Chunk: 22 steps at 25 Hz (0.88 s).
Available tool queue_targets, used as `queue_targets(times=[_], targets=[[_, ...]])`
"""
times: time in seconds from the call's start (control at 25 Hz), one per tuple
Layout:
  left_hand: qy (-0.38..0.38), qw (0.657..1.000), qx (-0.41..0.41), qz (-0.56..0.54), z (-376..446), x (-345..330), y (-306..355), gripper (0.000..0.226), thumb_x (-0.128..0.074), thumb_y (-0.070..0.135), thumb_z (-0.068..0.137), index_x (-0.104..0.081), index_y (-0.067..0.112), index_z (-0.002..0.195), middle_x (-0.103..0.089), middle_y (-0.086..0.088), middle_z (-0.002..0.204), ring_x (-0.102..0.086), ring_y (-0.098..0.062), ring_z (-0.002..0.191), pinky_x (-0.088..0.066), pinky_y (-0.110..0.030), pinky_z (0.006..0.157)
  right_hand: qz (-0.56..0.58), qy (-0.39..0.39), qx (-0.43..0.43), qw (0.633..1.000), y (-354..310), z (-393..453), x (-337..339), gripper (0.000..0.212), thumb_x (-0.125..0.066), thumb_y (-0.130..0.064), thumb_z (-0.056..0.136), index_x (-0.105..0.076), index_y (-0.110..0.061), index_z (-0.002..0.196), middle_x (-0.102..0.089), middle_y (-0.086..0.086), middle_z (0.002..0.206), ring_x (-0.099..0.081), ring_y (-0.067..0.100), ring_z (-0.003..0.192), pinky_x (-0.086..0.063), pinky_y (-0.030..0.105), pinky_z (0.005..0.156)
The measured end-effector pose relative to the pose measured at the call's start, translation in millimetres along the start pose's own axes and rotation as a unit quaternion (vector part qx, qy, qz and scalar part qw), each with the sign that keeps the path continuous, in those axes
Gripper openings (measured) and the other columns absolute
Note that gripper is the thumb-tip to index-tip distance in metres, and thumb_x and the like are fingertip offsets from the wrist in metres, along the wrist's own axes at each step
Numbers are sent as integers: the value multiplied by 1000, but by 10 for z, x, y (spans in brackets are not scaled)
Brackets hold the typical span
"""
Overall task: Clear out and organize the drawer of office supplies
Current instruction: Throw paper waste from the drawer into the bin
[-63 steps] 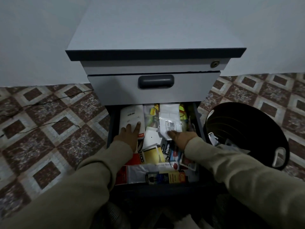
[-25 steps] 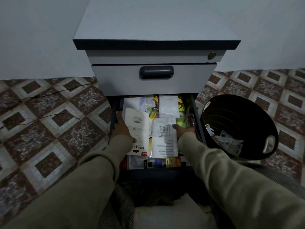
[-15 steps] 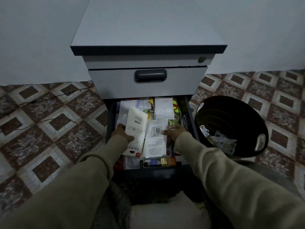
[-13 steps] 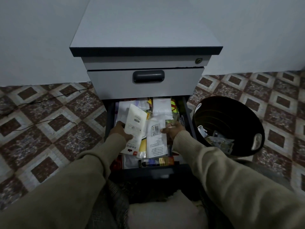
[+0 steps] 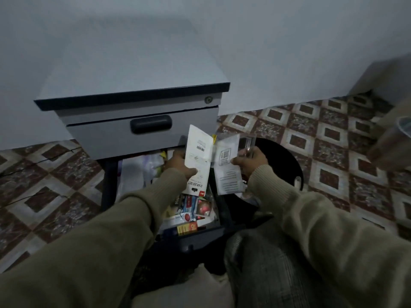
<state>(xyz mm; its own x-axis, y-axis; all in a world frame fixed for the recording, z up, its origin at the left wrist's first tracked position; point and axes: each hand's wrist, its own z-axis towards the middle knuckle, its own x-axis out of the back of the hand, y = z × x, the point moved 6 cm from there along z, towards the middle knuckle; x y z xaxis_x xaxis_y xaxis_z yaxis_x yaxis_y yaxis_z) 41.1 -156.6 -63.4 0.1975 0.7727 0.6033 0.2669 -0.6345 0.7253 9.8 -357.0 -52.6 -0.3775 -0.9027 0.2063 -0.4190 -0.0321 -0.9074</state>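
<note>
Hands raised above the open drawer: left hand grips a stapler set card, right hand pinches a white packet, black bin behind.

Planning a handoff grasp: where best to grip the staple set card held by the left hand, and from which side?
Grip the free top edge of the staple set card, coming from above. The card is held upright and raised clear of the open drawer; the left hand holds its left edge at mid-height, and the right hand holds a second packet close on its right.
</note>
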Motion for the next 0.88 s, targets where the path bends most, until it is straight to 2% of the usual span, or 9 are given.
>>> queue_targets(times=[0.04, 0.12, 0.2, 0.28, 0.36, 0.48, 0.68, 0.8, 0.88], targets=[[-6, 1000, -5, 5, 28, -112, 130, 55, -68, 12, 82, -41, 8, 129, -58, -12, 126, -58, -28, 112, -46, -31, 89, -11, 13, 5, 1000, -24, 49, 168, 37, -65, 7, 77, -38, -16, 68, -53, 5, 76, -57, 24, 85, -49, 54, 90], [-19, 1000, -21, 14, 83, -341, 373, 55, -67, 12, 83, -39, 7, 130, -58, -13, 126, -57, -28, 112, -45, -30, 85, -16, 31, 1, 999, -42, 163, 487, 32, -65, 5, 79, -41, -16, 75, -55, 11, 89, -58, 28, 91, -47, 54, 93], [-33, 999, -28, 4, 128, -557, 539, 54, -66, 9, 83, -38, 5, 129, -57, -14, 127, -56, -29, 113, -46, -34, 88, -18, 43, -16, 999, -14, 267, 758, 31, -65, 4, 80, -44, -9, 98, -57, 16, 109, -57, 30, 96, -48, 49, 92], [-54, 998, -28, 0, 195, -776, 631, 57, -67, 8, 82, -37, 6, 131, -56, -15, 128, -56, -30, 114, -47, -37, 91, -28, 58, -31, 997, 61, 371, 987, 55, -66, 3, 81, -37, -5, 126, -55, 16, 123, -57, 29, 99, -50, 45, 88], [-75, 997, -13, -14, 269, -936, 642, 65, -70, 12, 80, -34, 10, 135, -55, -17, 127, -56, -33, 112, -49, -41, 93, -74, 73, -40, 994, 138, 436, 1151, 69, -69, 0, 79, -31, -5, 137, -50, 16, 132, -54, 33, 114, -47, 47, 93], [-73, 997, 14, -37, 331, -991, 557, 64, -71, 13, 79, -36, 13, 133, -56, -18, 120, -56, -34, 108, -50, -45, 91, -148, 66, -57, 985, 247, 490, 1239, 69, -73, -5, 77, -33, -3, 132, -44, 19, 134, -47, 35, 120, -44, 43, 95], [-59, 992, 41, -102, 322, -830, 348, 49, -69, 7, 79, -45, 12, 121, -61, -19, 108, -61, -32, 98, -54, -43, 85, -148, 41, -56, 986, 222, 432, 1071, 62, -70, -6, 80, -36, -5, 132, -45, 14, 133, -48, 30, 118, -43, 29, 80], [-47, 993, 24, -102, 334, -634, 190, 48, -69, 8, 77, -48, 10, 121, -63, -18, 104, -64, -34, 95, -54, -47, 86, -162, 6, -27, 986, 105, 351, 770, 57, -71, -8, 80, -42, -6, 128, -49, 12, 128, -51, 28, 115, -45, 31, 85], [-37, 994, 22, -102, 302, -454, 62, 42, -69, 7, 77, -49, 12, 114, -63, -18, 100, -64, -33, 89, -54, -48, 83, -165, -23, -9, 986, 58, 309, 516, 52, -71, -8, 79, -45, -6, 123, -53, 9, 118, -54, 25, 105, -48, 32, 85]])
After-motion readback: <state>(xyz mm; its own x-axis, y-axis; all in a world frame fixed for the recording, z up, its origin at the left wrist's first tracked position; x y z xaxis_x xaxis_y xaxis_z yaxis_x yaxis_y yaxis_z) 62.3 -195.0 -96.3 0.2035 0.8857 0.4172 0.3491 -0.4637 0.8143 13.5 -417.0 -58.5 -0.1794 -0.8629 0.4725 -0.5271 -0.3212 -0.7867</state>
